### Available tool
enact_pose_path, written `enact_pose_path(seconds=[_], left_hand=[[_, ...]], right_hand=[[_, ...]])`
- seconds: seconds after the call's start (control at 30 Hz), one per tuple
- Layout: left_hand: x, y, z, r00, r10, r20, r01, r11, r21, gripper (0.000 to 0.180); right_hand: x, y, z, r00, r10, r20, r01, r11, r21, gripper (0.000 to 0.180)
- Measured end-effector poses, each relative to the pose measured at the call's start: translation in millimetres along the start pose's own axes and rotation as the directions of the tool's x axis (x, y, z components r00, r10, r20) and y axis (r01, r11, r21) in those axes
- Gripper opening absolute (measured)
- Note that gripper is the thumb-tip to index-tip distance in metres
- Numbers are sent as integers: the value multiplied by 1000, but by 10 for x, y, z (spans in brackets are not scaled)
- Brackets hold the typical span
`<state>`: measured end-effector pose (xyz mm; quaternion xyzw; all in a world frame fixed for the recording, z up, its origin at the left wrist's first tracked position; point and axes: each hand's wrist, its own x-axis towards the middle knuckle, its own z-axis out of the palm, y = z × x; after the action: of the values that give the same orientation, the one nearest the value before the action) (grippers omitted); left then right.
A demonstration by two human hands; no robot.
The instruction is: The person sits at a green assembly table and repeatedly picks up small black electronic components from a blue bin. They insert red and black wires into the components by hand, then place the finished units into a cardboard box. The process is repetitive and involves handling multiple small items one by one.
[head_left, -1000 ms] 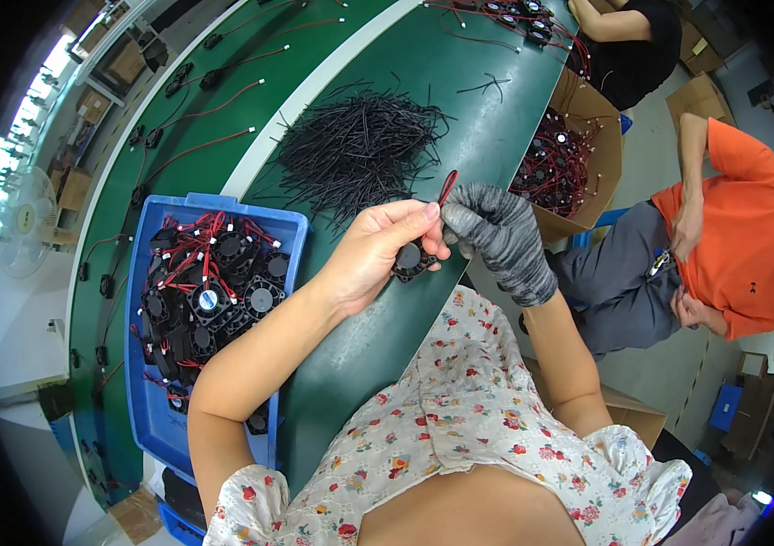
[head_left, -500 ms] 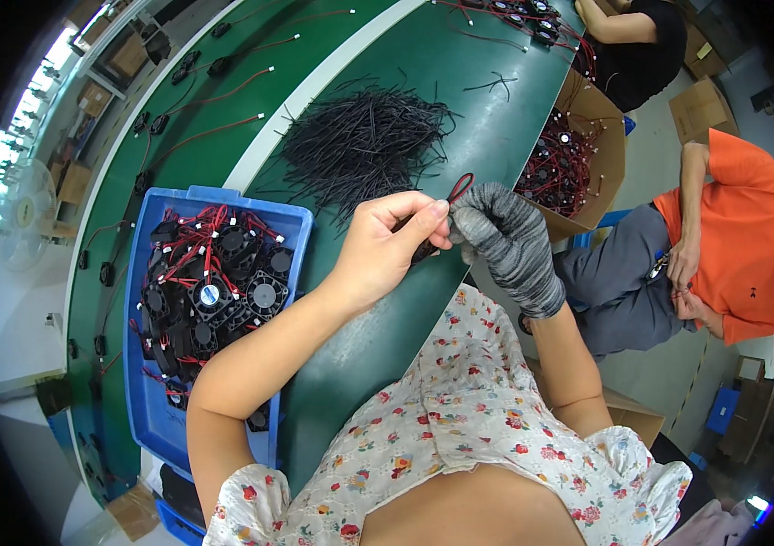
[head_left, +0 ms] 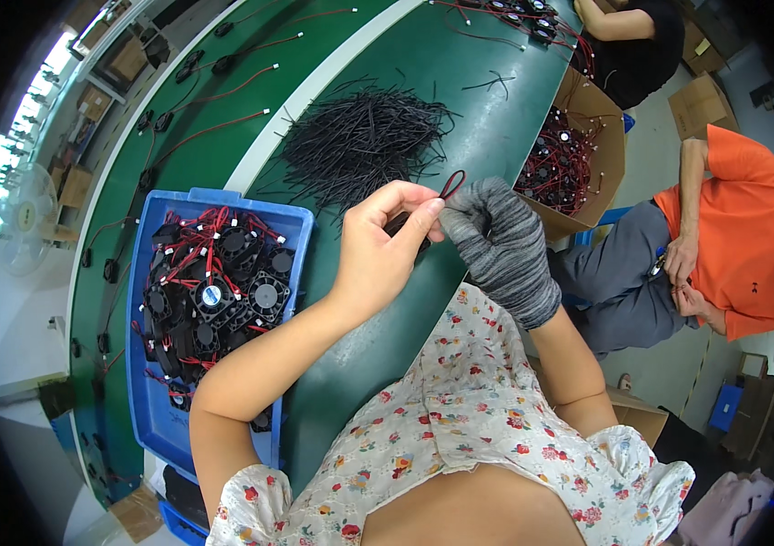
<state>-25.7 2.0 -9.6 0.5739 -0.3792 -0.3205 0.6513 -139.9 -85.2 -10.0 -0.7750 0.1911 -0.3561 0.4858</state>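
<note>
My bare left hand [head_left: 385,244] and my right hand [head_left: 500,247], in a grey knit glove, meet above the green table [head_left: 460,118]. Together they pinch a small black fan with a red and black wire loop [head_left: 450,185] sticking up between the fingertips. The fan body is mostly hidden behind my left fingers. A heap of black ties [head_left: 361,138] lies on the table just beyond my hands. To my left stands a blue tray [head_left: 152,419] filled with black fans and red wires.
A cardboard box [head_left: 607,159] of wired fans stands at the table's right edge. A person in an orange shirt [head_left: 742,227] sits to the right, and another person in black [head_left: 632,36] works at the far end. Wired parts lie along the left belt [head_left: 214,100].
Both hands have stayed together on the fan and shifted slightly. The wire loop now stands up more clearly between the fingertips.
</note>
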Motion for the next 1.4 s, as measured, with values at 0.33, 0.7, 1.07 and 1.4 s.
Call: enact_pose_path(seconds=[0.33, 0.7, 1.07, 1.4], left_hand=[[23, -45, -31, 996, 81, 40, -80, 997, -18, 12], [38, -42, -45, 980, 79, 182, -74, 997, -34, 7], [23, 7, -95, 613, -626, 483, 725, 688, -28, 7], [36, -27, -63, 955, -202, 217, 250, 941, -227, 9]], right_hand=[[-52, 69, -231, 651, 329, 684, -755, 185, 630, 36], [-122, 57, -119, 867, 406, 290, -499, 726, 473, 18], [3, -80, -341, 572, 55, 818, 581, 676, -452, 14], [147, -109, -520, 540, 652, 533, -779, 627, 22, 47]])
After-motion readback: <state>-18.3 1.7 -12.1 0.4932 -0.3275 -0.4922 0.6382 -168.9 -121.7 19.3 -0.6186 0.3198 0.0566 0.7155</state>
